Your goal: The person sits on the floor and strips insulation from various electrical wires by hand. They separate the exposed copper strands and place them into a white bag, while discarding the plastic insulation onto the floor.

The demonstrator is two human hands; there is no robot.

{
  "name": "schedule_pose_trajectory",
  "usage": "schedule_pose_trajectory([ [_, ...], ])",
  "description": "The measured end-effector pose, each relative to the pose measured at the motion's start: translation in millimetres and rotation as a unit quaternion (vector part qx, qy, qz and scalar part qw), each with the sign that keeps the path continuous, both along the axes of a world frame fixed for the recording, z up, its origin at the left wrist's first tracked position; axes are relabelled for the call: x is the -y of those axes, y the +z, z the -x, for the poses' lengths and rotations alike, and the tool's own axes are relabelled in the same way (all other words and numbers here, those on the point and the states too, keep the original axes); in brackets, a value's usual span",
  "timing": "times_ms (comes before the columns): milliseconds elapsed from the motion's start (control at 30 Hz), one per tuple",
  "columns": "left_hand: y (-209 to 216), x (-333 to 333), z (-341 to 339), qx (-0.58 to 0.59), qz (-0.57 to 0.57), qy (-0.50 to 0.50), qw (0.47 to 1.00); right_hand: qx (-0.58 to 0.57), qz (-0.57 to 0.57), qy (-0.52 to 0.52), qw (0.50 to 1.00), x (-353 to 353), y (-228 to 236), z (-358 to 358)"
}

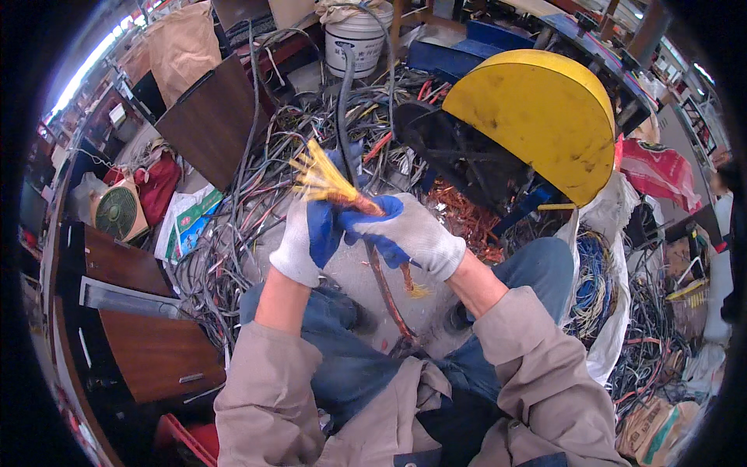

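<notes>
Both my hands wear white knit gloves with blue palms and meet in front of me above my knees. My right hand (408, 233) is closed around a bundle of copper wire (367, 205) whose far end fans out into yellow fibre strands (323, 177). A shorter frayed end of it shows below that hand. My left hand (306, 233) is closed beside it, at a thick grey cable (344, 109) that runs from the far side toward me. The gloves hide exactly how the left fingers grip. Below the hands a dark reddish strip (379, 284) hangs to the floor.
A yellow semicircular guard (537, 117) covers a machine at the right, with stripped copper (463, 218) beneath it. Scrap cables (210, 268) pile up ahead and left. A white bucket (358, 39) stands at the back. White sack (607, 265) with coiled wires lies right; wooden panels (156, 350) left.
</notes>
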State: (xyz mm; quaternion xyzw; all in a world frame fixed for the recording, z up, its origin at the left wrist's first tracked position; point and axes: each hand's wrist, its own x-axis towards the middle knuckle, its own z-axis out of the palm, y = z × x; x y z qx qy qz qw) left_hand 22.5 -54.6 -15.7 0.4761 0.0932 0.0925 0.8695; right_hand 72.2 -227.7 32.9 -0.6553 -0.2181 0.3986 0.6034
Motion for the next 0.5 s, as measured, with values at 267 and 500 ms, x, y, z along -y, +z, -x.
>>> schedule_pose_trajectory([
  [267,-24.1,62.7,44.4,-0.061,-0.095,0.037,0.993,0.076,-0.069,-0.218,0.970,0.6,-11.7,-12.2],
  [500,-4.2,72.0,38.7,-0.091,-0.131,0.106,0.981,0.141,-0.077,-0.251,0.955,8.8,-9.8,-5.4],
])
